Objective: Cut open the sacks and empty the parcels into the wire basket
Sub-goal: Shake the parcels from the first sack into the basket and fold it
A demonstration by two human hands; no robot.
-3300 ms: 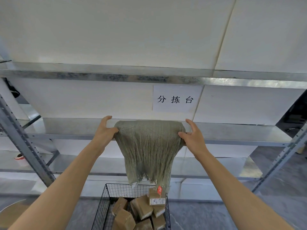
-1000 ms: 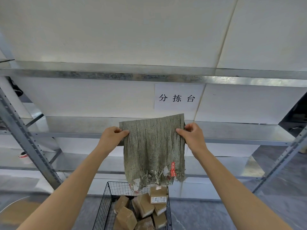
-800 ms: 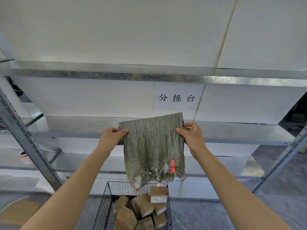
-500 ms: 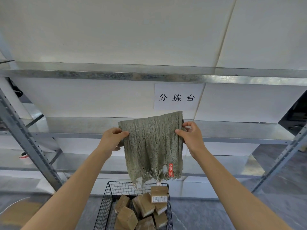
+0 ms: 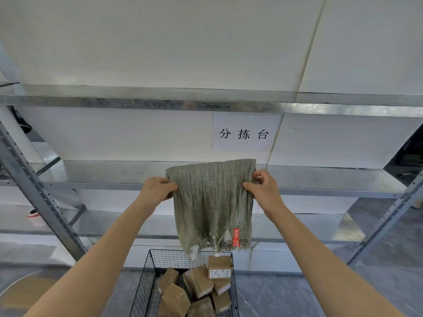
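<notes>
A limp grey-green woven sack [image 5: 211,202] hangs upside down in front of me, its frayed cut mouth and a small red tag at the bottom. My left hand [image 5: 156,189] grips its upper left corner and my right hand [image 5: 263,189] pinches its upper right corner. Directly below stands a black wire basket [image 5: 151,277] holding several brown cardboard parcels [image 5: 201,284]. The sack's lower edge hangs just above the basket's far rim, and nothing is falling from it.
A galvanised metal shelving rack [image 5: 320,179] runs across behind the sack, with slanted uprights at left [image 5: 34,191] and right [image 5: 389,220]. A white paper sign [image 5: 243,132] is stuck on the wall. A roll of tape [image 5: 34,215] lies on the left shelf.
Both hands went from holding the sack's closed end stretched open to gripping its two corners. The sack now hangs flat and a little higher above the basket.
</notes>
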